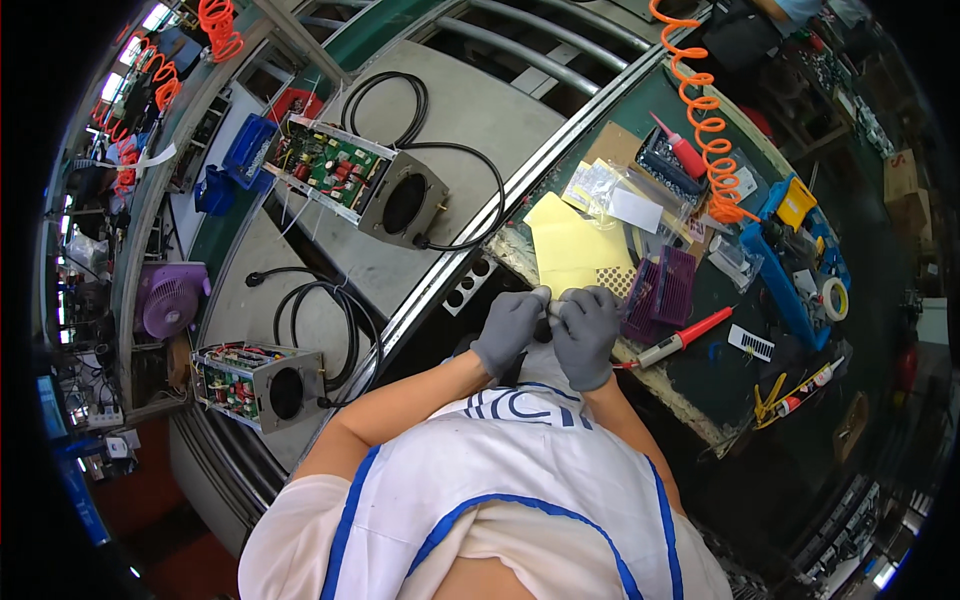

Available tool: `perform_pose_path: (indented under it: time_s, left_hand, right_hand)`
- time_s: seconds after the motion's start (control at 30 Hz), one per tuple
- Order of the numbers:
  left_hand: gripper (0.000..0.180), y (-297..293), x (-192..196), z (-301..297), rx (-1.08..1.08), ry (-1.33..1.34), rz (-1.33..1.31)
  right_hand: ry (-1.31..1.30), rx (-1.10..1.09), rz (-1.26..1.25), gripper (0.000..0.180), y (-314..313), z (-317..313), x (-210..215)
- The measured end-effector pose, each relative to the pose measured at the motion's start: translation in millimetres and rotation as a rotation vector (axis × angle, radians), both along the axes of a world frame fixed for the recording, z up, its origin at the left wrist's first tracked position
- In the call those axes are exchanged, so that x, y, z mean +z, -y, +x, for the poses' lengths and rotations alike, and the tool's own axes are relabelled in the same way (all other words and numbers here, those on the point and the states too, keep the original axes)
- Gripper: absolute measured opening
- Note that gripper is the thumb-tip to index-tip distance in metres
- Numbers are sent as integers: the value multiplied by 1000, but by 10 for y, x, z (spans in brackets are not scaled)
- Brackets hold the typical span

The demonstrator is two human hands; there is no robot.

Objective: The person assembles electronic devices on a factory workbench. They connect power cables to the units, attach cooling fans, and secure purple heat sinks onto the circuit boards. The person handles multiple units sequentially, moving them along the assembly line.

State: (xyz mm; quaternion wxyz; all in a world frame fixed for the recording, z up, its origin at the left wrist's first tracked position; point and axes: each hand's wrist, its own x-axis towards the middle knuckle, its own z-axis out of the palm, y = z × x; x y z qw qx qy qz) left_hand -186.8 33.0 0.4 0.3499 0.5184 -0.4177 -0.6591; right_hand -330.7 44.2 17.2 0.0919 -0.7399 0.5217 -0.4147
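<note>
My left hand and my right hand, both in grey gloves, meet at the near edge of the bench. Their fingers are pinched closed, thumbs and fingertips almost touching. Whatever sits between the fingertips is too small or hidden to make out. Just beyond them lie yellow sheets, and a sheet with dark round dots is beside these. Purple slotted racks stand close to the right hand. A red-and-white pen-shaped tool rests to the right of that hand.
On the left, a conveyor carries two open metal units with circuit boards, the far unit and near unit, with black cables. Right: a blue tray, tape roll, red bottle, hanging orange coiled hose. A purple fan stands far left.
</note>
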Motion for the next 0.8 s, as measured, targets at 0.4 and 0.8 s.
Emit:
perform_pose_path:
  time_s: [0.4, 0.8]
  left_hand:
    - [33, 54, -57, -3, -418, 495, -552]
    - [47, 97, 125, -162, -186, 86, 229]
  right_hand:
    - [23, -111, 31, 13, -59, -117, -107]
    - [-115, -15, -63, 15, -96, -267, -135]
